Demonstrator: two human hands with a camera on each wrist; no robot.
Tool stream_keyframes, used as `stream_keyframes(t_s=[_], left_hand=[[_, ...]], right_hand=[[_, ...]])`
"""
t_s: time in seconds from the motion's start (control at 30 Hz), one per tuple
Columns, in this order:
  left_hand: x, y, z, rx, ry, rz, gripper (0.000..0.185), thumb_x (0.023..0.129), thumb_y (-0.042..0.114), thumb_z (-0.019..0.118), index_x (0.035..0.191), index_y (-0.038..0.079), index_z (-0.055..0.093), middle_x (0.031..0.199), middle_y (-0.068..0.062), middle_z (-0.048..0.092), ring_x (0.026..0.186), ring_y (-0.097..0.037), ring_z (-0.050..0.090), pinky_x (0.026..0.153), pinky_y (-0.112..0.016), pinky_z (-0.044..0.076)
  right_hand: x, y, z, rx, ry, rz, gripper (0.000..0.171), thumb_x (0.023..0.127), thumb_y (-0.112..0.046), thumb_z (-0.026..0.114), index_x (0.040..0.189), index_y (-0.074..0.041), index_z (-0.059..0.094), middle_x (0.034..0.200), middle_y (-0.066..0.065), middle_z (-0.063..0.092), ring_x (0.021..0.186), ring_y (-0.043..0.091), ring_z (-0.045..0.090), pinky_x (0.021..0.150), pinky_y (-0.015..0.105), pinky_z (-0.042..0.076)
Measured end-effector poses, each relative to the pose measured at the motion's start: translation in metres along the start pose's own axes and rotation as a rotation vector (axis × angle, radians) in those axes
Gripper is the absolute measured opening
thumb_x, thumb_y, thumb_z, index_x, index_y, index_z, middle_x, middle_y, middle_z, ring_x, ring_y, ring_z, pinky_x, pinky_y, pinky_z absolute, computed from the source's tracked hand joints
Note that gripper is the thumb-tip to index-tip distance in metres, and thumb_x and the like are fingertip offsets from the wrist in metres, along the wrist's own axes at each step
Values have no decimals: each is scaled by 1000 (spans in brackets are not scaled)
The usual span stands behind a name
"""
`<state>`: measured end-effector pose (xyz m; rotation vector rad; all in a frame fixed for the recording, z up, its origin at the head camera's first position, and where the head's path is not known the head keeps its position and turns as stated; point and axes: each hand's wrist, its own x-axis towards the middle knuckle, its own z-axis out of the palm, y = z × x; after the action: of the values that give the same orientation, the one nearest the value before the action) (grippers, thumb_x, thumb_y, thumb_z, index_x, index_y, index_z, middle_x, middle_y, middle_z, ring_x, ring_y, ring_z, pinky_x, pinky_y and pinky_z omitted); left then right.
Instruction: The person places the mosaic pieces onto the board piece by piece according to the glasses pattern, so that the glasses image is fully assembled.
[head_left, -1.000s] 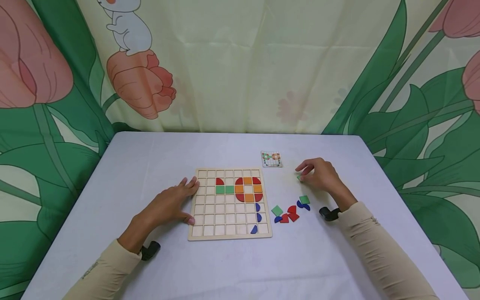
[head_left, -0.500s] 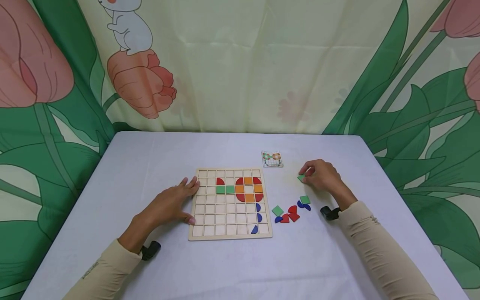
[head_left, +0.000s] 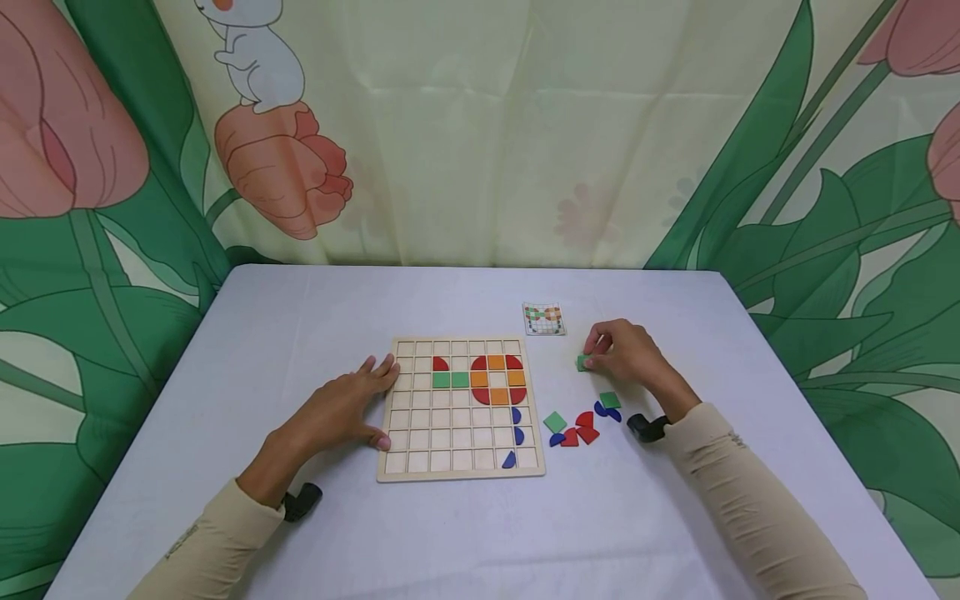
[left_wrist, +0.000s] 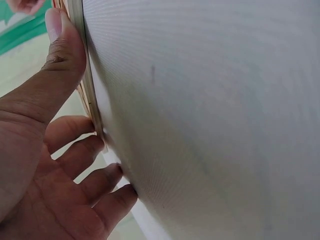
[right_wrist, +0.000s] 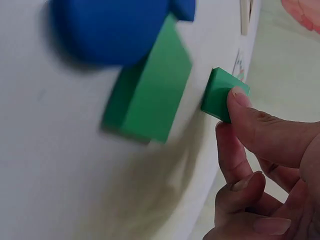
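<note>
My left hand (head_left: pixel 341 408) rests against the left side of a wooden grid board (head_left: pixel 461 477), fingers spread. In the left wrist view the thumb (left_wrist: pixel 67 55) presses the board's edge. On the board lie red quarter-circles, orange squares, two green squares (head_left: pixel 450 379) and blue half-circles (head_left: pixel 517 415). To the right of the board, my right hand (head_left: pixel 630 354) pinches a green square tile (right_wrist: pixel 217 95) between thumb and finger. The right wrist view shows the tile tilted, near the tabletop, its lower side partly hidden by the thumb.
Loose pieces lie right of the board: red quarter-circles (head_left: pixel 587 434), blue half-circles (head_left: pixel 557 439) and green squares (head_left: pixel 554 422). A small pattern card (head_left: pixel 543 319) lies behind the board's right corner. A white cloth (head_left: pixel 337 542) covers the table; a printed curtain (head_left: pixel 487 167) hangs behind.
My right hand, pinching the green square tile, has moved slightly left towards the board. My left hand stays at the board's left side, and the loose pieces have not moved.
</note>
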<state>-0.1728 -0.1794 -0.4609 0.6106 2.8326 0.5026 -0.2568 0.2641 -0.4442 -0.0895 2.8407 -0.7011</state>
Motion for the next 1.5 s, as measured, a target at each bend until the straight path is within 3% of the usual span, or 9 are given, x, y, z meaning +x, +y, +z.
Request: stream_keyframes(t_s=[0.4,0.87,1.5], left_hand=[[0,-1,1,8,0,3,119,57,44,91,155,11,33,164,-10,26,150,-40,26,107,-62,40],[0,0,1,1,-1,-4,119,56,43,92,155,11,34,163,-10,27,150,-40,26,107,-62,40],[1,-1,-1,-8,-16,-5,119,58,45,91,155,11,33,164,-10,25,150,-41,25,108,-63,39]], right_hand=[[0,-51,13,80,32,-96,11,84,-17,81,87,-17,70,86,4,66,89,24,55,76,35,43],[3,-115,32,59,36,-194,11,85,-23,81,83,-21,70,80,-2,67,88,20,57,78,37,44],[11,-182,71,55,-44,-343,14,87,-27,79,80,-21,68,71,-8,66,72,16,59,61,32,44]])
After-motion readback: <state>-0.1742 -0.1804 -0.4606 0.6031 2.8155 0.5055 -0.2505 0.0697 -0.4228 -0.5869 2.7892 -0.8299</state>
